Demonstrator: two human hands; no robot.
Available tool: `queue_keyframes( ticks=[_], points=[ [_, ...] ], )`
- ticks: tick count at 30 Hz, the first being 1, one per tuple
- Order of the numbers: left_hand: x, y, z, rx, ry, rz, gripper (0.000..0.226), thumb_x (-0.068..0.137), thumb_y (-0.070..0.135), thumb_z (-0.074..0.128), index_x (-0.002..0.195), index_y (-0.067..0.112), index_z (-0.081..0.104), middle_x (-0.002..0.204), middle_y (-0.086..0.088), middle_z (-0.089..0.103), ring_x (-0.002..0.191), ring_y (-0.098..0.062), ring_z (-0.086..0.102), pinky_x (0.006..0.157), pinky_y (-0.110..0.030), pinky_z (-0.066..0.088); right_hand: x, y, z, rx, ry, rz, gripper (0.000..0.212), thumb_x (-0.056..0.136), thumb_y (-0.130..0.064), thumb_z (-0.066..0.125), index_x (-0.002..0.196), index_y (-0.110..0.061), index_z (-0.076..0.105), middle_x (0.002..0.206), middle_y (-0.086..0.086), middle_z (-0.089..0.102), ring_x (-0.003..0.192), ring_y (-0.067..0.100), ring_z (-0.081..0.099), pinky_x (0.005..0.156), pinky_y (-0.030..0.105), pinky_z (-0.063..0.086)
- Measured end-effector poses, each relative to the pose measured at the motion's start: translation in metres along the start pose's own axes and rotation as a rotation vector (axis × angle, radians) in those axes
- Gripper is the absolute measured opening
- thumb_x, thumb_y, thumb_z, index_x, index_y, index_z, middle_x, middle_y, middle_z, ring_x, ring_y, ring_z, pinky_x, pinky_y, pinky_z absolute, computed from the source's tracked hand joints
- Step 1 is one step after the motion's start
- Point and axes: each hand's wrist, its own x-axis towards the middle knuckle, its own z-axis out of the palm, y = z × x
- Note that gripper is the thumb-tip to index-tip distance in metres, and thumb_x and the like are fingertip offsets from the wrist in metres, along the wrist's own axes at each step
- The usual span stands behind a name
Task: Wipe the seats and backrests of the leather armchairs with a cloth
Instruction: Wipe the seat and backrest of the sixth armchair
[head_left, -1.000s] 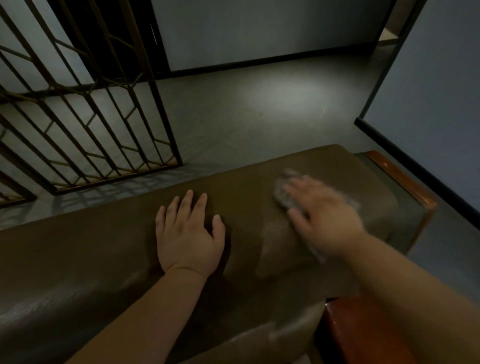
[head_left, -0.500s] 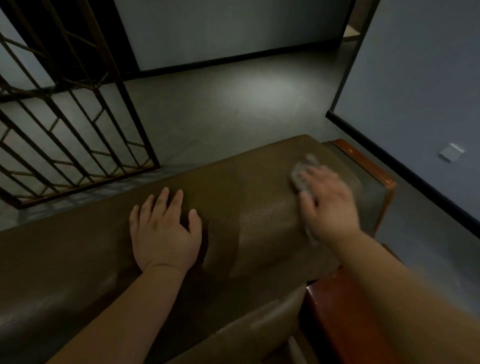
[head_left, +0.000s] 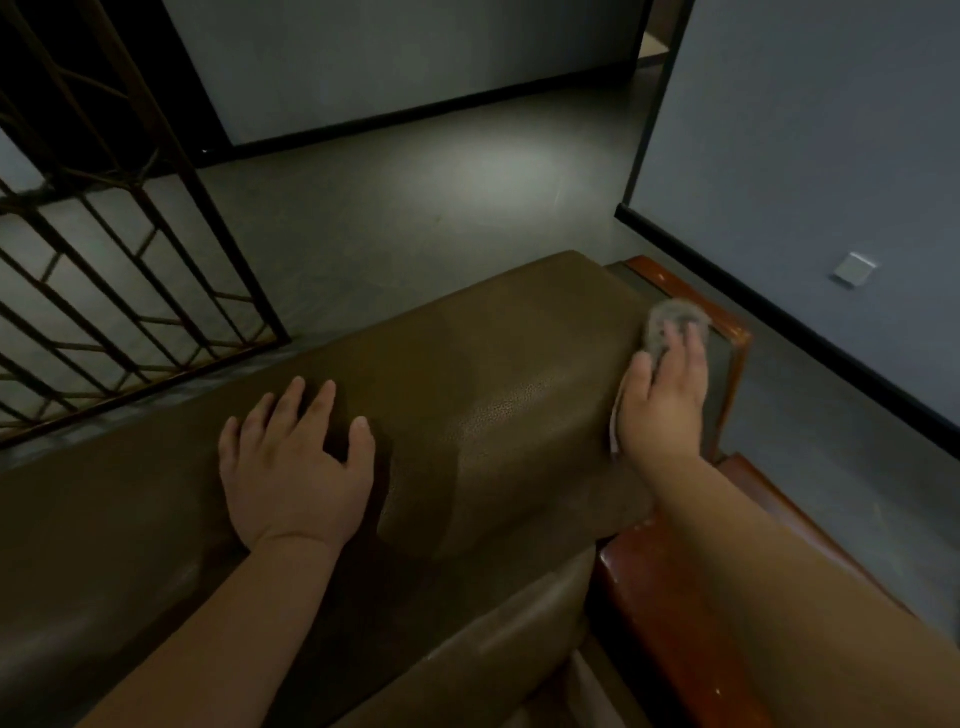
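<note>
The brown leather backrest of an armchair runs across the view from lower left to upper right. My left hand lies flat on its top, fingers spread. My right hand presses a grey cloth with straight fingers against the backrest's right end, beside the wooden frame. Most of the cloth is hidden under the palm; its far edge and a strip at the wrist side show.
A reddish wooden armrest sits at lower right, with the frame's corner behind the cloth. A metal lattice gate stands at the left. A blue-grey wall with a small plate is at the right. Grey floor lies beyond.
My right hand has slid the cloth rightward along the backrest top to its right end. My left hand has stayed flat in the same spot on the leather.
</note>
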Motion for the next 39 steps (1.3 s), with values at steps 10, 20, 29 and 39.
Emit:
queue_keyframes(
  ticks=[10,20,29,39],
  points=[
    [-0.006,-0.001,-0.005,0.016,-0.036,0.162,0.071,0.097,0.070,0.025,0.155,0.036,0.048,0.164,0.006,0.044,0.153,-0.023,0.034,0.128,-0.050,0.018,-0.109,-0.029,0.043,-0.154,-0.192,-0.414,0.075,0.099,-0.060,0.030,0.164,-0.033,0.008,0.173,-0.003,-0.017,0.155,0.031,-0.028,0.123,0.055,-0.014],
    [-0.008,0.005,-0.010,0.023,-0.056,0.186,0.070,0.098,0.067,0.021,0.156,0.036,0.046,0.164,0.005,0.043,0.153,-0.023,0.034,0.128,-0.050,0.019,-0.157,-0.059,0.061,0.153,-0.183,-0.062,0.077,0.105,-0.059,0.022,0.165,-0.019,-0.006,0.167,0.007,-0.034,0.153,0.032,-0.032,0.122,0.050,-0.017],
    [0.015,0.125,-0.019,0.104,-0.374,0.703,0.067,0.105,0.065,0.023,0.166,0.046,0.003,0.177,0.008,-0.002,0.163,-0.022,-0.001,0.131,-0.056,0.006,-0.083,0.007,0.047,0.301,-0.076,0.288,0.078,0.105,-0.053,0.024,0.165,-0.009,0.000,0.172,0.017,-0.010,0.157,0.037,-0.016,0.126,0.048,-0.008],
    [0.025,0.150,0.026,0.211,-0.122,0.893,0.080,0.096,0.066,0.033,0.168,0.038,0.011,0.176,-0.004,0.013,0.161,-0.031,0.017,0.128,-0.056,0.019,-0.096,0.019,0.073,0.355,-0.100,0.203,0.084,0.098,-0.068,0.008,0.164,-0.019,-0.010,0.163,-0.003,-0.037,0.152,0.016,-0.035,0.124,0.043,-0.014]
  ],
)
